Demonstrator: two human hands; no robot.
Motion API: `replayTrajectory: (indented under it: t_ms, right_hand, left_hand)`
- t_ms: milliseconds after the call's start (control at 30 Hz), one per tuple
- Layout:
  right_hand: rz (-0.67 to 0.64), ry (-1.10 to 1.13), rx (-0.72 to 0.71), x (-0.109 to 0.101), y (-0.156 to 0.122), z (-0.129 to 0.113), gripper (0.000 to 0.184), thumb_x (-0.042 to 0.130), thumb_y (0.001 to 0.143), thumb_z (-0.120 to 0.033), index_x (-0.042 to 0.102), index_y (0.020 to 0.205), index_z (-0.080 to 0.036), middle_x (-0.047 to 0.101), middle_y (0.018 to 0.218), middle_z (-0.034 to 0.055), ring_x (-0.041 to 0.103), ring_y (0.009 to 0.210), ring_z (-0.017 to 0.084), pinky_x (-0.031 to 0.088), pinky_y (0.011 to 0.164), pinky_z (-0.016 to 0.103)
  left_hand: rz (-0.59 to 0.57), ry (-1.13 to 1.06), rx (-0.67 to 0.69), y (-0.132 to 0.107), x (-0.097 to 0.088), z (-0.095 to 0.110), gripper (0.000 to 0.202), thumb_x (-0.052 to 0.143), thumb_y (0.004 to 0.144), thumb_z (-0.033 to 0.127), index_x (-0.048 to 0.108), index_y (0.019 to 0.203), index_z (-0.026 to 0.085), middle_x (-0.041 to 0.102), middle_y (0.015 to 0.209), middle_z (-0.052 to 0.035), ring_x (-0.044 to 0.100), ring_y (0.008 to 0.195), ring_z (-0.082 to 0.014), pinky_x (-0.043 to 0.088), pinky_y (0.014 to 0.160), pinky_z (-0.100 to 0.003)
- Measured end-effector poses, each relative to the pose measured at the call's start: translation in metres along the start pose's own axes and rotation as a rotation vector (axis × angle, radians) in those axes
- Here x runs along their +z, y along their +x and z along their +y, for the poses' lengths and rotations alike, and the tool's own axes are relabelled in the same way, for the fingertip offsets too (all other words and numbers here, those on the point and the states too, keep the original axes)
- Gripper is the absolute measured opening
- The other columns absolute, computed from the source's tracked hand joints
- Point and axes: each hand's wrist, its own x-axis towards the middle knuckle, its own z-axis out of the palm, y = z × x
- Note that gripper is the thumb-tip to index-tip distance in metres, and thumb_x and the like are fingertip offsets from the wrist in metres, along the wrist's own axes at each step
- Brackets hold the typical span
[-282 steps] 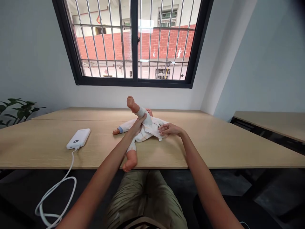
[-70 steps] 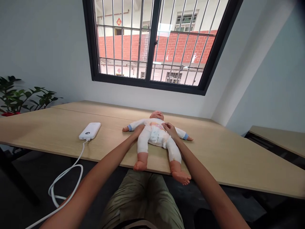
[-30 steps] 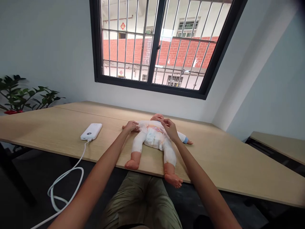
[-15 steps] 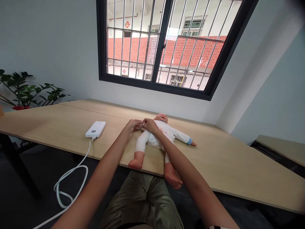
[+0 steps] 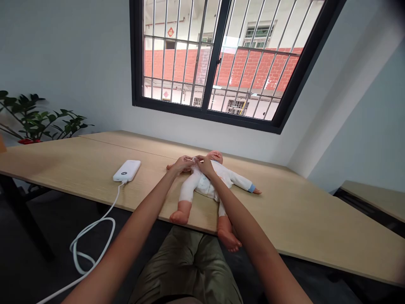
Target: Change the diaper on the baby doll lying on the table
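Note:
A baby doll [image 5: 238, 179] in white clothing with a blue cuff lies on its back on the table, its head toward the window and its feet at the front edge. My left hand [image 5: 182, 164] is closed at the doll's side, fingertips pinching a bit of the white garment. Close against it, my right hand [image 5: 205, 165] is bent over the doll's torso, its fingers also gripping the white cloth. Just what part of the garment sits between the fingertips is too small to make out. One doll hand shows beyond my left wrist.
On the wooden table [image 5: 284, 202], a white power bank [image 5: 127, 171] lies to the left, its white cable [image 5: 110, 219] hanging over the front edge. A potted plant [image 5: 38, 118] stands at the far left. Behind the table is a barred window [image 5: 202, 113]. Another table [image 5: 373, 196] is at right.
Both hands have risen slightly from the doll's side, with white cloth lifted between the fingertips. The doll's hand beyond my left wrist has come into view.

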Motion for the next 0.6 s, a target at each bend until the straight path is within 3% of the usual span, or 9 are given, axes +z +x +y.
replayTrajectory:
  t_ms: [133, 300, 467, 600]
  right_hand:
    - [0.013, 0.013, -0.046, -0.002, 0.0, 0.003, 0.023, 0.05, 0.087, -0.026, 0.071, 0.089, -0.017, 0.073, 0.096, 0.0075, 0.063, 0.085, 0.018, 0.05, 0.079, 0.03]
    - [0.027, 0.036, -0.063, -0.004, -0.001, 0.005, 0.025, 0.05, 0.087, -0.031, 0.071, 0.09, -0.017, 0.073, 0.095, 0.0085, 0.062, 0.083, 0.019, 0.049, 0.077, 0.03]
    - [0.084, 0.156, 0.037, -0.003, 0.0, 0.008, 0.03, 0.058, 0.082, -0.041, 0.07, 0.088, -0.015, 0.073, 0.092, 0.0089, 0.063, 0.08, 0.019, 0.05, 0.077, 0.031]
    - [0.095, 0.252, 0.081, -0.004, 0.0, 0.01, 0.029, 0.064, 0.077, -0.043, 0.071, 0.084, -0.015, 0.074, 0.09, 0.0086, 0.064, 0.082, 0.02, 0.05, 0.077, 0.031]
  left_hand:
    - [0.02, 0.187, 0.123, 0.0, 0.013, -0.01, 0.028, 0.071, 0.066, 0.004, 0.049, 0.077, 0.017, 0.05, 0.059, 0.0083, 0.047, 0.05, -0.0057, 0.036, 0.051, -0.018]
    - [-0.031, 0.267, 0.083, -0.003, 0.014, -0.014, 0.032, 0.064, 0.057, -0.007, 0.045, 0.064, 0.018, 0.041, 0.051, 0.0108, 0.038, 0.048, -0.0054, 0.029, 0.048, -0.018]
    - [-0.11, 0.242, 0.013, -0.008, 0.007, -0.005, 0.024, 0.069, 0.066, 0.005, 0.051, 0.077, 0.018, 0.05, 0.056, 0.0079, 0.046, 0.049, -0.008, 0.036, 0.05, -0.019]
    - [-0.04, 0.239, 0.092, -0.009, 0.011, -0.001, 0.02, 0.07, 0.075, 0.017, 0.05, 0.075, 0.018, 0.053, 0.06, 0.0062, 0.049, 0.051, -0.0087, 0.037, 0.052, -0.019]
